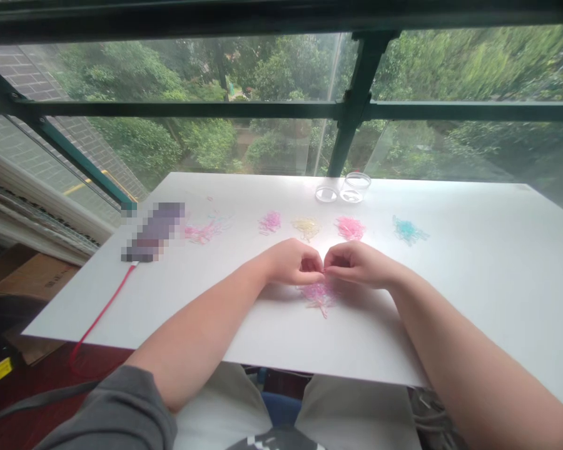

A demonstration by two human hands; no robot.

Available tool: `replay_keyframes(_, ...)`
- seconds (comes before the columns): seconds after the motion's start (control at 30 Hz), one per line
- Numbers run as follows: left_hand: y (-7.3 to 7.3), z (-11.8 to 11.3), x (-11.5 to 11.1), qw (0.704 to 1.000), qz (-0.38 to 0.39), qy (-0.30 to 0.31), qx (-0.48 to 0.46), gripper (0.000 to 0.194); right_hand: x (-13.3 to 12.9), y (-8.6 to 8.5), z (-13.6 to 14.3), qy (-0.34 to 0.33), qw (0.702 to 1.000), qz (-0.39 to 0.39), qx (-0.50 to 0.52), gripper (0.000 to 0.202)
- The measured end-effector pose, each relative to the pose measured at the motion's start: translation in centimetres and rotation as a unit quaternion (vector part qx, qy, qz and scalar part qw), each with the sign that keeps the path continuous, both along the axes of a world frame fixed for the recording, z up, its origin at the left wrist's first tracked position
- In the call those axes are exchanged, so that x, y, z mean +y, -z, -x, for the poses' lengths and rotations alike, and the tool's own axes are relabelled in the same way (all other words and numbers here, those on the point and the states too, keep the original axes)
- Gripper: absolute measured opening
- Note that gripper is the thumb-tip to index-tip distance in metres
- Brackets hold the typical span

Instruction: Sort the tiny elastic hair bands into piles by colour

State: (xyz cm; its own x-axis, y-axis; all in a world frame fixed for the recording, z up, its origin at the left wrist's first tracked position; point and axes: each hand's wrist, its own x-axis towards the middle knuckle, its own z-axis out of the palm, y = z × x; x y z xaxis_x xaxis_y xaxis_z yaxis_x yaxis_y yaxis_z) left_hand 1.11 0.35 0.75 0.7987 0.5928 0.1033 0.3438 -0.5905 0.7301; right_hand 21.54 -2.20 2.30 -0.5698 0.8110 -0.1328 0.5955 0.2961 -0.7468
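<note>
Dark cloth (286, 440) and pale trousers (356, 412) occupy the foreground nearest the camera, as I view it remotely, with a grey sleeve (122, 406) at lower left. Both forearms reach over the near edge of a white table (488, 269). The left hand (295, 262) and right hand (359, 265) meet at the fingertips, thumbs and fingers curled inward; I cannot tell whether either grip is closed or holds a piece, the detail being too small. Just below the fingertips, toward the near edge, lies a mixed pile (319, 294) of small, mostly pink and purple pieces. Beyond the hands I distinguish four piles in a row, left to right: a purple pile (270, 222), yellow pile (306, 227), pink pile (349, 228) and turquoise pile (407, 229). Farther left, scattered pieces (201, 231), mainly pink, lie near a dark pixelated object (159, 228) with a red cable (103, 310). Toward the far edge stands a clear jar (355, 187), a clear lid (326, 194) just to its left.
</note>
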Motion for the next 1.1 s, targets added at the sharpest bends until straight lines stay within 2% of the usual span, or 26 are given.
replay_keyframes(0.13,0.3,-0.1,0.2,0.999,-0.028,-0.030,-0.011,0.011,-0.1,0.3,0.3,0.015,1.000,-0.011,0.022,0.008)
replay_keyframes(0.43,0.4,0.1,0.3,0.998,-0.030,-0.047,-0.029,0.010,-0.2,0.6,0.8,0.038,0.997,-0.056,0.042,0.010)
replay_keyframes(0.63,0.5,0.0,0.2,0.997,-0.023,-0.064,-0.033,0.011,-0.3,0.9,0.9,0.041,0.997,-0.057,0.033,0.013)
replay_keyframes(0.83,1.1,0.3,0.5,0.997,-0.006,-0.052,-0.052,0.015,0.0,1.3,0.9,0.056,0.994,-0.082,0.037,0.010)
replay_keyframes(0.97,1.1,0.4,0.8,0.995,-0.026,-0.076,-0.058,0.016,0.2,1.5,1.0,0.079,0.989,-0.117,0.047,0.007)
replay_keyframes(1.1,0.8,0.2,0.8,0.991,-0.057,-0.095,-0.080,0.014,0.2,1.7,1.1,0.076,0.987,-0.135,0.047,0.008)
